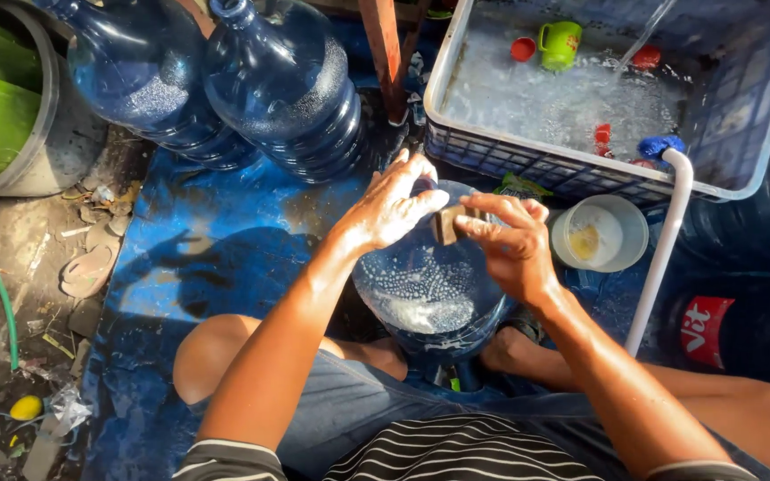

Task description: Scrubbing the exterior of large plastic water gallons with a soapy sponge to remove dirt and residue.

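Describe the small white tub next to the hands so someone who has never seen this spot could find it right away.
Start at the big white crate of foamy water at the top right. Just below its front wall, beside the white pipe, sits the small white tub, right of the right hand. It is the only round open container there, with something yellow inside; the jugs around it are large and blue.

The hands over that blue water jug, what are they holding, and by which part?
The right hand pinches a small brownish scrub pad by its edge, between fingertips. The left hand grips the soapy blue jug at its upper end.
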